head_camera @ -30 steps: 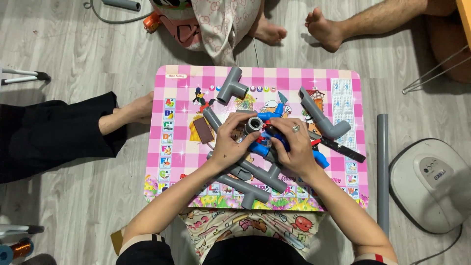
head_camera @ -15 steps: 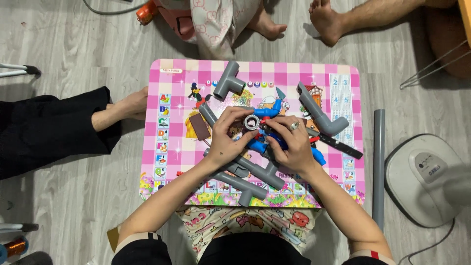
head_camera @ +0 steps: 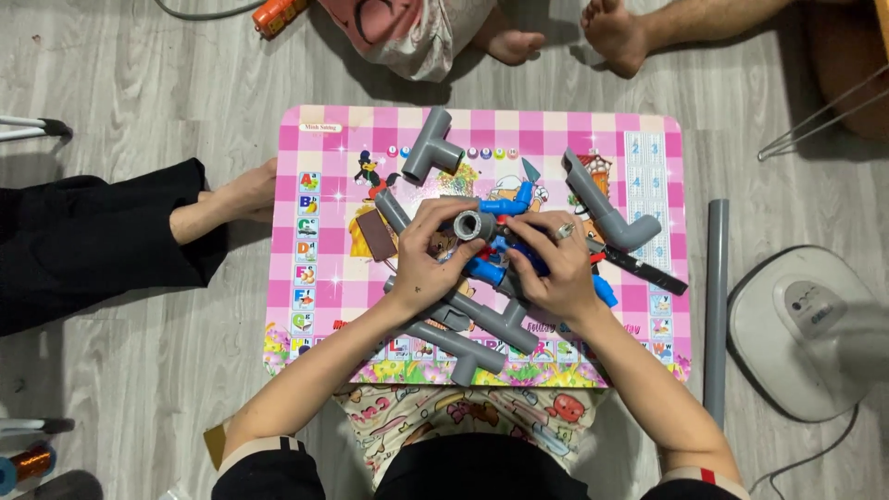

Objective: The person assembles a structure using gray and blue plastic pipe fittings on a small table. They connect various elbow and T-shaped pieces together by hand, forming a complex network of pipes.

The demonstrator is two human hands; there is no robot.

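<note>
My left hand (head_camera: 428, 261) and my right hand (head_camera: 548, 268) meet over the middle of a pink checked children's table (head_camera: 319, 306). The left hand's fingers grip a short grey pipe fitting (head_camera: 473, 225) whose open end faces up. The right hand rests on blue pipe parts (head_camera: 488, 270) just beside it, thumb touching the grey fitting, a ring on one finger. Under my wrists lies a grey pipe assembly with tee joints (head_camera: 472, 333). What the right palm covers is hidden.
A grey tee fitting (head_camera: 432, 150) lies at the table's far side, a grey elbow pipe (head_camera: 607, 206) at the right with a black tool (head_camera: 648, 270) below it. A long grey pipe (head_camera: 716, 306) and a white fan base (head_camera: 810, 329) sit on the floor right. Other people's feet ring the table.
The camera has shifted slightly, so the table sits a little lower in view. Both hands stay over the same fittings, with only small finger movement.
</note>
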